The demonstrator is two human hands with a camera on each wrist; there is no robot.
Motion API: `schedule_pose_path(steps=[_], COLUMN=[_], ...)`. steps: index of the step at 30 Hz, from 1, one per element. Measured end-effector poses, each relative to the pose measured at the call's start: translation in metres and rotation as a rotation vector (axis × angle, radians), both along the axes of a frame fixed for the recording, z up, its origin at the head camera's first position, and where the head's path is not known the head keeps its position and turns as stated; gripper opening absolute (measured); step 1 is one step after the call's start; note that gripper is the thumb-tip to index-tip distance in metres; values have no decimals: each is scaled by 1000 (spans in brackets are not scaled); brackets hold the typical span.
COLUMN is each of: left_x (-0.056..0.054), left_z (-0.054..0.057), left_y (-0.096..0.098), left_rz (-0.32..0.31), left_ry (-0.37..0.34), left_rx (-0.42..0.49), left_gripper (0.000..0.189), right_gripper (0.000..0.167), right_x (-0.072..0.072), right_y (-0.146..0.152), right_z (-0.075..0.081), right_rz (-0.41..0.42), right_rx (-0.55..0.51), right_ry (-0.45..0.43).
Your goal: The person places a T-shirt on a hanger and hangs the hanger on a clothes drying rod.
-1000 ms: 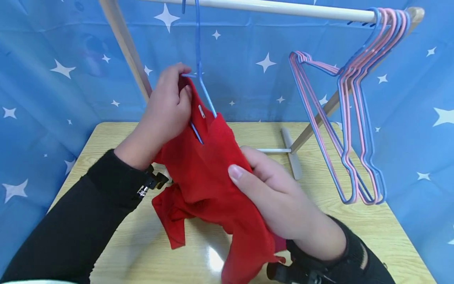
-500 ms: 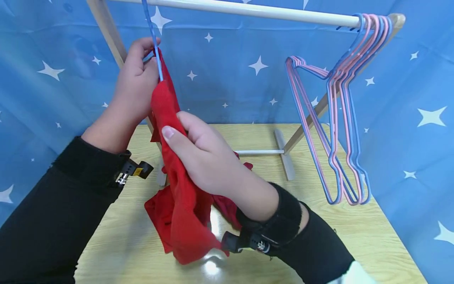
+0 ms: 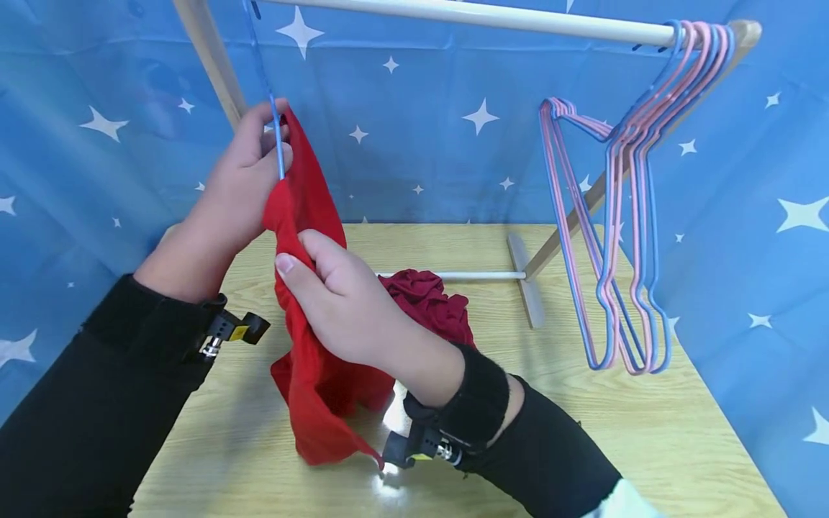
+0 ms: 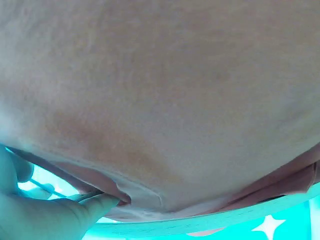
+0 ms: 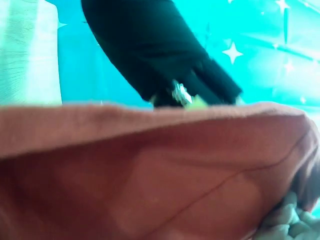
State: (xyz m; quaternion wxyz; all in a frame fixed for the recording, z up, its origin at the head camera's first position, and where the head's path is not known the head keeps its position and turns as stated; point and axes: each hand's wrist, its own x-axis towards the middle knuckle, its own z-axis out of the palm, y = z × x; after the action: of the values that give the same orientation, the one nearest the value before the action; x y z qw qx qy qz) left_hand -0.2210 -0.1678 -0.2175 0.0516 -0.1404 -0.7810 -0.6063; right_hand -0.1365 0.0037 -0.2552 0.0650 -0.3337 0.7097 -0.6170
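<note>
A bright red garment [image 3: 304, 374] hangs between my hands on a blue hanger [image 3: 277, 137], which slopes up toward the rack's bar. My left hand [image 3: 242, 180] pinches the garment's upper edge beside the hanger. In the left wrist view, thumb and finger [image 4: 95, 205] hold the cloth's edge. Lower down, my right hand [image 3: 350, 302] grips the garment's near side, thumb on top. The right wrist view is mostly filled by the garment [image 5: 150, 185], with some fingers [image 5: 287, 222] at its lower right. Much of the hanger is hidden in the cloth.
A white bar [image 3: 492, 18] on a wooden rack crosses the top. Several pink and blue hangers [image 3: 637, 187] hang at its right end. Crumpled dark red cloth [image 3: 434, 302] lies on the wooden table [image 3: 583, 432]. A blue star-patterned curtain surrounds the table.
Both hands have moved left with the garment and hanger, which have turned nearly edge-on. Dark red cloth behind is now more exposed. Over the last half second the hands dropped slightly.
</note>
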Motion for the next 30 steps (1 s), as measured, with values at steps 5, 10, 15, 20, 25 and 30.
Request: schedule_pose_path(steps=[5,10,15,20,25,30], left_x=[5,25,65,101,118,136], left_z=[-6,-10,-11,-19,-39,-53], left_y=[-1,-2,-5,3,28,56], left_rz=[-35,-20,67,66,-28,17], left_ry=[12,116,320,666,989,1268], left_rx=[0,-29,-75,-133,-297,-447], left_gripper=[71,62,57,50,49,37], right_gripper=[8,11,18,22,32,35], right_x=[-2,-3,1,5,6,12], right_y=[1,6,11,23,46,68], right_z=[-4,-2,-5,-9,-13,-20], right_rz=[-18,-21,11,28,33,38], right_rx=[-5,3,-20,-12,54,35], right_ry=[-22,-48,-63,-50,90,166])
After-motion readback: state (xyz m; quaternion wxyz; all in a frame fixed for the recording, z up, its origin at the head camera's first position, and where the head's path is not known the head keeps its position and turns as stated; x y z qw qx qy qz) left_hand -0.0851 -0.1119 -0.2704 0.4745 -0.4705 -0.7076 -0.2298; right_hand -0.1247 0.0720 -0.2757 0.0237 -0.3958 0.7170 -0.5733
